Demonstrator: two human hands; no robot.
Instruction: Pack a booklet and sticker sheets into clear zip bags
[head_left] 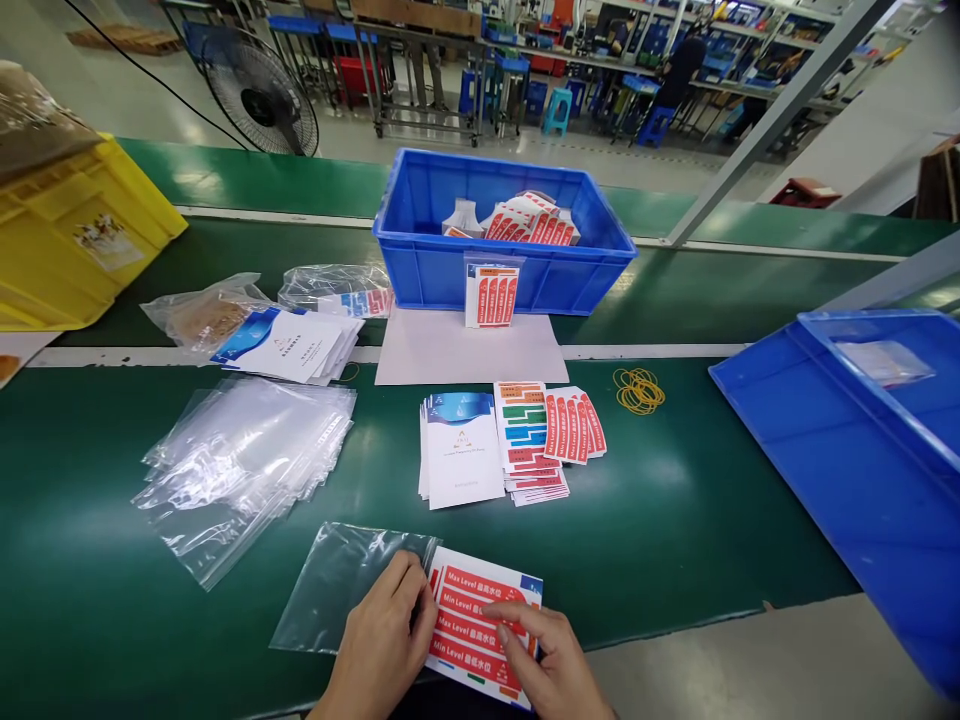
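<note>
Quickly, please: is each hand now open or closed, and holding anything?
Left hand: closed, apparently pinching the edge of the clear bag.
Right hand: partly open, fingertips on red labels.

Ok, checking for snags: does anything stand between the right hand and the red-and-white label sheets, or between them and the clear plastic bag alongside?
Nothing visible blocks the right hand; it touches the label sheets. The left hand sits partly between these sheets and the bag.

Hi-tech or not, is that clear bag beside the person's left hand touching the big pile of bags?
Apart. The head view shows a strip of bare green tabletop between the clear bag and the pile of bags.
</note>
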